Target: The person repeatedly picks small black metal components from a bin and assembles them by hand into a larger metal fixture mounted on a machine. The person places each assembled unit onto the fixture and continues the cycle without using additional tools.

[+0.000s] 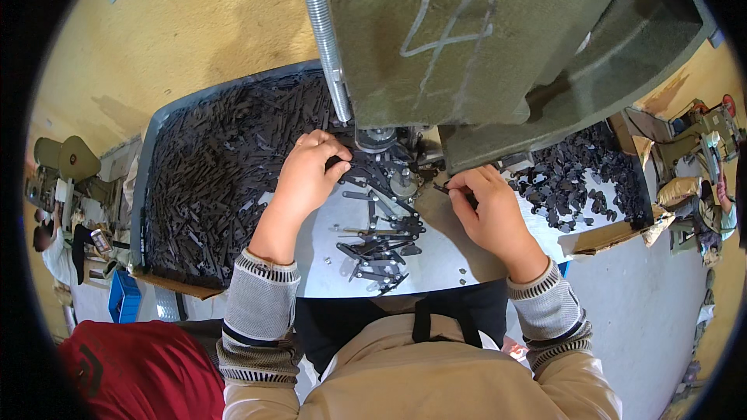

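Observation:
At the right edge of the strip pile, my left hand (306,174) is closed, with thumb and forefinger pinching a dark metal strip (334,162). My right hand (489,208) is to the right of the machine's work point. Its fingers pinch a small dark metal piece (441,187). Between the hands, beneath the machine head, are a round metal tool (376,138) and a round metal post (403,184). Several joined dark strips with shiny rivets (380,253) lie heaped on the grey metal table (317,253) nearer my body.
A large green machine (436,50) with a threaded rod (321,27) overhangs the work point. Loose black strips fill a tray (145,179) on the left. Small dark plates (580,175) lie on the right by a cardboard edge (607,239). A person's red garment (144,373) shows at lower left.

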Tool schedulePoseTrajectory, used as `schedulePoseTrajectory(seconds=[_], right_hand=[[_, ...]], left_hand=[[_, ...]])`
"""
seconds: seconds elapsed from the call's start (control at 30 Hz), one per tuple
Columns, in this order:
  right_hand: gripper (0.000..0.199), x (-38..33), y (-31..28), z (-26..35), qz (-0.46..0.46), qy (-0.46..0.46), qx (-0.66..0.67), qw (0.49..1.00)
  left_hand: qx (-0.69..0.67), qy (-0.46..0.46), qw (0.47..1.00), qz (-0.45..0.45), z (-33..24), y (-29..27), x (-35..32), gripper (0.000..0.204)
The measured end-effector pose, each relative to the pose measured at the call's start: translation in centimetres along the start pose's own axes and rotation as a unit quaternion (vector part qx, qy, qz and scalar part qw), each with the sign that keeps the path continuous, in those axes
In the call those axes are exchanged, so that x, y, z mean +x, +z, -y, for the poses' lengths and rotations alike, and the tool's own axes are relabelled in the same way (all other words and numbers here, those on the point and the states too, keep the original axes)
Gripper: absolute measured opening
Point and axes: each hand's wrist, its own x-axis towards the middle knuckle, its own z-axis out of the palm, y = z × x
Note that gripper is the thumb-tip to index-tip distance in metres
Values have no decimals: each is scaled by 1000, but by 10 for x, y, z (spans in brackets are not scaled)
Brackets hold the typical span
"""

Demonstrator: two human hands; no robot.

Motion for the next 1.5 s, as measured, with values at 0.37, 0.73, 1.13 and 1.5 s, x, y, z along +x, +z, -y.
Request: schedulePoseTrajectory(seconds=[0.37, 0.73, 1.13, 1.5], right_hand=[[16, 7, 9, 4, 76, 208, 311, 924], [22, 11, 9, 2, 91, 249, 349, 899], [11, 24, 28, 2, 64, 205, 243, 946], [15, 6, -28, -7, 72, 133, 81, 985]], left_hand=[[-516, -224, 824, -58, -42, 4, -1, 10], [-567, -210, 797, -10, -49, 20, -8, 14], [-481, -202, 853, -9, -52, 27, -11, 10], [-515, -304, 799, 63, -42, 19, -9, 12]])
